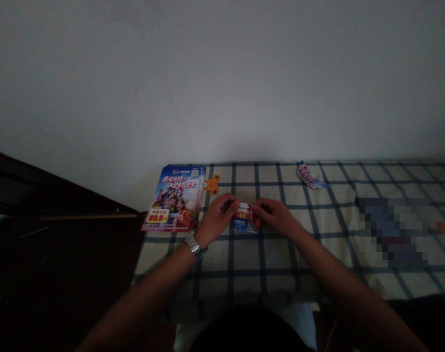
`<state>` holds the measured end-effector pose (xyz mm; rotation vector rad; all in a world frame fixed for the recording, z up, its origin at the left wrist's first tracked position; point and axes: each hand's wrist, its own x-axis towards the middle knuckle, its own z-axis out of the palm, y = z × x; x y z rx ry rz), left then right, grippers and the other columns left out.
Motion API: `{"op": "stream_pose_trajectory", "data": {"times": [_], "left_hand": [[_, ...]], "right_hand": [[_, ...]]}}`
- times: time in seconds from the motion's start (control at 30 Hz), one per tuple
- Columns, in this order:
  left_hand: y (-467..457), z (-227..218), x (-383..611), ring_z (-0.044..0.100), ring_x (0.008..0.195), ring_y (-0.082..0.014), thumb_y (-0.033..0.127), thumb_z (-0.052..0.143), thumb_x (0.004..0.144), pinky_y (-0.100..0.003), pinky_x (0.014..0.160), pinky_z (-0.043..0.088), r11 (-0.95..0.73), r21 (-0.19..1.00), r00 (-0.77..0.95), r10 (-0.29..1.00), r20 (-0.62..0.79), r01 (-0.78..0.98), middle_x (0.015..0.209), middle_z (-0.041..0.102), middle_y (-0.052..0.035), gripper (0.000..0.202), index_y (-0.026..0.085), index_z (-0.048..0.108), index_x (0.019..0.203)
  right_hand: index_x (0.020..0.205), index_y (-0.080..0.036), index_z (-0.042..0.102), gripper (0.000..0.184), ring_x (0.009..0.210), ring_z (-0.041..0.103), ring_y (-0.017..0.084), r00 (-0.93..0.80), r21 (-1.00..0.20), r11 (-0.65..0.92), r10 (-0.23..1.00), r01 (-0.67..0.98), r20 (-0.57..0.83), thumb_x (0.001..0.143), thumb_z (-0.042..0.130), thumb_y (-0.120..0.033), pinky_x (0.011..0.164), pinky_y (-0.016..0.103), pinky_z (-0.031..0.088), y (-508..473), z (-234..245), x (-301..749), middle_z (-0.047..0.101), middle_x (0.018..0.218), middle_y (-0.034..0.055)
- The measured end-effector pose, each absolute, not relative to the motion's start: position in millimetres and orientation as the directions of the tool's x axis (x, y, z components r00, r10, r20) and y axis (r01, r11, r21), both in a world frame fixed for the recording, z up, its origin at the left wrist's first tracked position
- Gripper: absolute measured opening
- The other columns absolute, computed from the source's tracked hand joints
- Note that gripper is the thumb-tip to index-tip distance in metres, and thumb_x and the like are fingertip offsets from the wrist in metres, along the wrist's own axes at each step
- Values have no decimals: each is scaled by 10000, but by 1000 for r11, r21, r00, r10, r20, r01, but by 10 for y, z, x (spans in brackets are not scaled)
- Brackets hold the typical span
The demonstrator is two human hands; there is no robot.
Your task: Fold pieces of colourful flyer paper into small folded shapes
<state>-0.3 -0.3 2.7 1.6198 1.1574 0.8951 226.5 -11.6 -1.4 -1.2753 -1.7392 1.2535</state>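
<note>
A small folded flyer [246, 225], printed in blue, red and white with a QR code at its lower part, lies between my two hands over the checked cloth. My left hand [222, 211], with a metal watch [195, 244] at its wrist, pinches the flyer's left upper edge between thumb and fingers. At the right edge, my right hand [272, 214] grips it the same way. To the left of my left hand rests a stack of flyers [174, 200], printed mostly in blue and pink with a yellow price label.
A checked tablecloth [281, 254] covers the table, whose far edge meets a pale wall [222, 88]. A crumpled or folded piece of printed paper [307, 176] lies toward the back right. Farther right is a dark, blurred-out object [392, 232]. An orange bear figure [211, 185] shows beside the stack.
</note>
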Motion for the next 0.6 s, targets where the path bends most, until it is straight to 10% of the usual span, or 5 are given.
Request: {"op": "stream_pose_trajectory", "data": {"times": [0.6], "left_hand": [[-30, 78, 15, 530, 695, -143, 445, 550, 990, -251, 650, 407, -166, 938, 350, 935, 51, 306, 741, 565, 20, 291, 194, 585, 847]], "right_hand": [[881, -215, 697, 338, 721, 632, 179, -295, -912, 173, 954, 373, 60, 987, 568, -509, 672, 292, 481, -109, 10, 2261, 707, 781, 17]]}}
